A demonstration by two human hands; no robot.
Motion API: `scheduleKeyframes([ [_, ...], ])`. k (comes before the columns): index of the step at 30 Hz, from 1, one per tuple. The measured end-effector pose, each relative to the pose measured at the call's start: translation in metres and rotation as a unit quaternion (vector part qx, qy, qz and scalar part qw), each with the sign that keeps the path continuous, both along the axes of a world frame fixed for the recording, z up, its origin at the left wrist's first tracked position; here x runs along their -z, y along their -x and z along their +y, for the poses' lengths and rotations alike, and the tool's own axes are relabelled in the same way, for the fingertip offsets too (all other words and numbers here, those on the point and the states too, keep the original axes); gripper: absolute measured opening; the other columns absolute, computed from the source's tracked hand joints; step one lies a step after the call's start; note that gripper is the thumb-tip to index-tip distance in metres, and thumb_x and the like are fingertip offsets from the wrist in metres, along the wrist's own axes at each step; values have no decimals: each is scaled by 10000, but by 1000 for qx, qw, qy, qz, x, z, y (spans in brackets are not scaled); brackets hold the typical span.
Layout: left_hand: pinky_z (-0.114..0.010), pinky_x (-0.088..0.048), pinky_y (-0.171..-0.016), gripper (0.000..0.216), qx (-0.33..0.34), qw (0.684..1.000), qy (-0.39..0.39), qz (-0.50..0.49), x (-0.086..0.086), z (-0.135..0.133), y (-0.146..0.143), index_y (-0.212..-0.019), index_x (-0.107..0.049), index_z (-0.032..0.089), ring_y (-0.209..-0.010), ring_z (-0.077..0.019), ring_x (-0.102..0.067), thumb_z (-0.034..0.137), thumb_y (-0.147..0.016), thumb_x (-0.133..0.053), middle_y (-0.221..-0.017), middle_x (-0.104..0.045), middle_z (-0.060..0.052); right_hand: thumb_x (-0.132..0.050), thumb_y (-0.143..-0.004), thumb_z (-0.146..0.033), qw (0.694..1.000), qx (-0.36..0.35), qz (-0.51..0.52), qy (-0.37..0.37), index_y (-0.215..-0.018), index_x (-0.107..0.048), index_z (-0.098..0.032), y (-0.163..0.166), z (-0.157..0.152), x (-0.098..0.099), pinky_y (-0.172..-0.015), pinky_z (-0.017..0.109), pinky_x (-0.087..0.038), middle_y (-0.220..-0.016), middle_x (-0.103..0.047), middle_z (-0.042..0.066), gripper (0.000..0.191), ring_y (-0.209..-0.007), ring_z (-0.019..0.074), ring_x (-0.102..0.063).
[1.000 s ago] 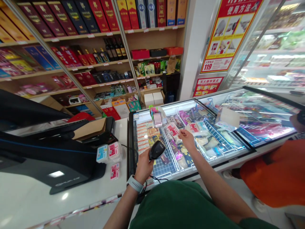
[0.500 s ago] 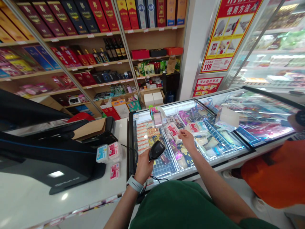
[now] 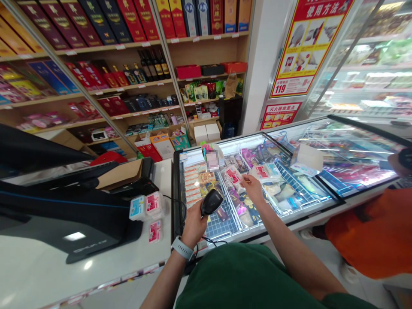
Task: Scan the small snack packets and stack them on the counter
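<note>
- We see our left hand (image 3: 194, 219) wrapped around a black scanner (image 3: 212, 202).
- We see our right hand (image 3: 252, 188) pinching the end of a pack (image 3: 232, 174) with a red label.
- That pack is over the freezer (image 3: 175, 189), but we can't tell if it touches the glass.
- We see more packs (image 3: 262, 172) just beside our right hand.
- We also see small tubs (image 3: 155, 231) on the counter (image 3: 128, 262), with red and blue labels.

From mid-scene, I can read 使用方法 and 119 on the poster (image 3: 299, 56) toward two o'clock, 灭火器放置点 on the smaller sign (image 3: 280, 115) just below, and 沱牌 on a red box (image 3: 216, 19) at twelve.
</note>
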State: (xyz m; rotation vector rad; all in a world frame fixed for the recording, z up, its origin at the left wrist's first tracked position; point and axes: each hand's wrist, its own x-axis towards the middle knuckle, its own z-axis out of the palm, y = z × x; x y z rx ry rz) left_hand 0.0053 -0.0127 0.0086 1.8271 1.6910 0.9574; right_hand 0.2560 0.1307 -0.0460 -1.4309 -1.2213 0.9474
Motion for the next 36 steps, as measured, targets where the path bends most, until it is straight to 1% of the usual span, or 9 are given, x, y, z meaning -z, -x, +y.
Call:
scheduleKeyframes([
  [7, -451, -494, -1024, 507, -5, 1000, 11, -5, -2, 1, -2, -1233, -597, 167, -1163, -278, -640, 28, -750, -534, -1193, -704, -120, -636, -769, -448, 1000, -6, -11, -1, -1019, -694, -180, -1, 2, 5, -734, 356, -593, -847, -745, 54, 371, -699, 210, -722],
  [11, -462, -490, -1020, 506, -8, 1000, 23, -10, -1, 2, -1, -1234, -597, 161, -1142, -283, -647, 31, -749, -537, -1189, -704, -125, -625, -767, -454, 1000, -11, -9, -3, -1006, -696, -178, -1, 5, 8, -755, 363, -596, -840, -744, 49, 371, -699, 202, -720],
  [15, -467, -477, -1037, 492, -5, 1000, 15, -16, 2, 2, 0, -1247, -592, 175, -1163, -282, -638, 55, -772, -548, -1213, -697, -119, -623, -753, -460, 1000, -7, -7, -3, -1002, -695, -181, 0, 5, 5, -728, 360, -593, -827, -740, 48, 381, -696, 209, -718],
  [21, -477, -472, -1050, 509, -3, 1000, 15, -23, -1, 4, 0, -1255, -593, 170, -1181, -284, -631, 40, -766, -529, -1228, -693, -123, -629, -741, -469, 1000, -8, 5, -7, -972, -698, -185, 1, 4, 0, -699, 348, -586, -807, -746, 56, 373, -704, 219, -714],
  [29, -473, -502, -1021, 487, -18, 999, 7, -25, 5, 5, 2, -1218, -628, 204, -1154, -287, -647, 67, -757, -552, -1187, -714, -97, -623, -763, -462, 1000, -10, 7, -4, -987, -690, -196, -1, 8, 9, -739, 375, -597, -822, -743, 46, 354, -708, 214, -719],
  [32, -474, -506, -1014, 480, -22, 1000, 3, -22, 6, 6, 3, -1209, -628, 208, -1142, -285, -651, 68, -756, -552, -1174, -717, -96, -629, -750, -470, 1000, -4, 11, -7, -984, -687, -197, -1, 8, 7, -732, 374, -595, -835, -744, 54, 364, -705, 217, -722],
  [36, -468, -490, -1025, 473, -20, 1000, 9, -15, 7, 6, 2, -1210, -613, 182, -1144, -278, -648, 59, -759, -544, -1176, -711, -108, -628, -745, -486, 1000, 0, 7, -4, -966, -694, -201, 1, 5, 1, -727, 362, -593, -835, -744, 57, 366, -708, 218, -723],
])
